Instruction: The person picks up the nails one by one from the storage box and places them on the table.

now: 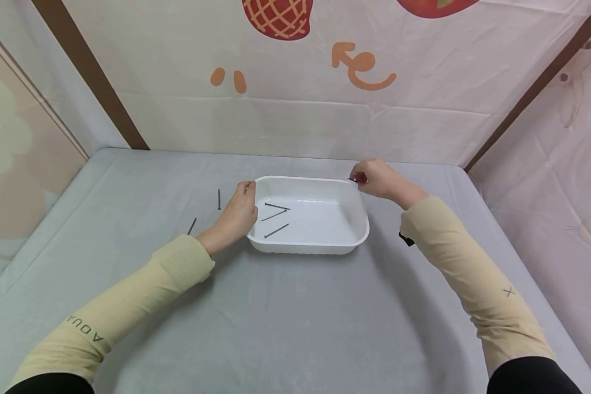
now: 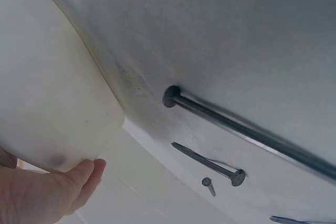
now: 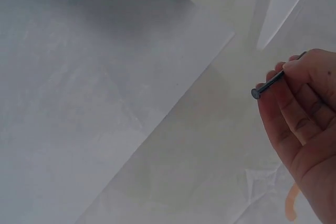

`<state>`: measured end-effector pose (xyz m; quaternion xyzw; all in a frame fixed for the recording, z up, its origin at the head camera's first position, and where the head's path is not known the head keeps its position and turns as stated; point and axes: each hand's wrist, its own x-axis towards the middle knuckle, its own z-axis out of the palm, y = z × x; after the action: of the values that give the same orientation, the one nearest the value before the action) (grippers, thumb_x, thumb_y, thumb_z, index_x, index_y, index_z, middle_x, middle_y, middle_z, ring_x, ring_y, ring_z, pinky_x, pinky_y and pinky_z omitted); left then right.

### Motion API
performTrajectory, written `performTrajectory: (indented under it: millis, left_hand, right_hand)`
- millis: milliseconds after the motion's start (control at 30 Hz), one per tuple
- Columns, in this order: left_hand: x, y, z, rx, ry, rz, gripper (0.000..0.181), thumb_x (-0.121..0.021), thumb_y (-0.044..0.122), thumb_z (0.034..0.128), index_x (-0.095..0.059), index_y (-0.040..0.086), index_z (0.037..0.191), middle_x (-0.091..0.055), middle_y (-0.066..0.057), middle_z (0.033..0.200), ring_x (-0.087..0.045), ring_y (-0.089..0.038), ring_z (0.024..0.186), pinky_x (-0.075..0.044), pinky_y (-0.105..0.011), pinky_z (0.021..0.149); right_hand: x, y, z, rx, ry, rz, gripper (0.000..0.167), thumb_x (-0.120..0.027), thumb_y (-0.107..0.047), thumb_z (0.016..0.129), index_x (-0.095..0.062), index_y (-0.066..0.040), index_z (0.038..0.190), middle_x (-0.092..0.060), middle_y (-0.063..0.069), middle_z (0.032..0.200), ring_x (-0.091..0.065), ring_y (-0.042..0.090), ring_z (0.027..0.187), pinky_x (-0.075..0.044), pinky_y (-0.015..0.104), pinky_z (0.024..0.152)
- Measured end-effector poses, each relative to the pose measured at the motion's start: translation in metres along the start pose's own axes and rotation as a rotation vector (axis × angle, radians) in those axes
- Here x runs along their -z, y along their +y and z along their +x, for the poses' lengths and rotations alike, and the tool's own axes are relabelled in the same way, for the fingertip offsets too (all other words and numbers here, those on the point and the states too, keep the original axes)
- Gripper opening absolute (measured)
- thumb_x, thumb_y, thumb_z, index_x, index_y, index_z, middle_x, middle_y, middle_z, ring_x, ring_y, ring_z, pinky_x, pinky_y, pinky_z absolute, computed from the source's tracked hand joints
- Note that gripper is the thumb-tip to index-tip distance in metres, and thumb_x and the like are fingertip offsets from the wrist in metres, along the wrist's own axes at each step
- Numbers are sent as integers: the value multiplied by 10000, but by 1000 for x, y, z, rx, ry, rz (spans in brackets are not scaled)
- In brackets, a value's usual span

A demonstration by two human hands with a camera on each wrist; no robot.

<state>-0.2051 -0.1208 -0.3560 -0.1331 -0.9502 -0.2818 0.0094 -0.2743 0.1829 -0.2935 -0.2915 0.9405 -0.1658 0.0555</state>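
Note:
A white tray [image 1: 320, 249] stands on the table with three nails [image 1: 277, 231] lying loose in its left half. My left hand [image 1: 237, 212] grips the tray's left rim, thumb and fingers around the edge, as the left wrist view also shows. At the tray's back right corner, my right hand [image 1: 381, 180] pinches a dark nail [image 3: 270, 84] between thumb and fingers. That nail's flat head sticks out past the fingertips in the right wrist view.
Left of the tray lie a nail [image 1: 219, 199] and another nail [image 1: 192, 225], partly behind the left forearm. Several nails [image 2: 247, 132] show in the left wrist view. A grey cloth covers the table [image 1: 295, 317]; a printed curtain [image 1: 295, 126] hangs behind it.

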Motion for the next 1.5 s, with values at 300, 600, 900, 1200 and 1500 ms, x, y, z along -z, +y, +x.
performTrajectory:
  millis: [300, 600, 900, 1200, 1500]
  left_hand:
    - [1, 1, -1, 2, 2, 3, 505, -352, -78, 868, -213, -184, 1342, -248, -312, 1377, -330, -390, 1264, -333, -393, 1021]
    - [1, 2, -2, 16, -6, -1, 510, -356, -75, 873, -203, -179, 1349, -238, -308, 1385, -327, -389, 1266, -331, -392, 1022]
    - [0, 1, -2, 19, 0, 2, 509, -342, -76, 871, -203, -179, 1349, -246, -303, 1381, -332, -382, 1266, -330, -396, 1024]
    - [0, 1, -1, 20, -1, 7, 513, -354, -73, 874, -204, -169, 1355, -248, -299, 1384, -336, -379, 1264, -334, -391, 1022]
    - [0, 2, -2, 16, -5, 7, 514, -356, -73, 871, -204, -176, 1351, -243, -305, 1385, -324, -380, 1271, -322, -397, 1029]
  right_hand:
    - [-4, 16, -6, -49, 7, 34, 233, -529, 88, 766, -641, 74, 969, -620, 167, 877, -558, 260, 784, -493, 363, 704]
    - [-10, 32, -12, -90, 3, 61, 234, -514, 68, 778, -646, 86, 971, -645, 190, 882, -592, 272, 801, -498, 371, 714]
    - [-18, 46, -17, -162, -22, 56, 231, -528, 27, 800, -652, 73, 989, -654, 174, 878, -593, 255, 794, -497, 346, 688]
    - [-28, 53, -20, -212, -71, 73, 231, -549, 22, 790, -650, 84, 989, -655, 175, 862, -593, 229, 735, -506, 318, 639]
    - [-34, 57, -21, -258, -103, 67, 230, -551, 21, 790, -651, 81, 989, -654, 174, 870, -590, 236, 751, -499, 333, 673]
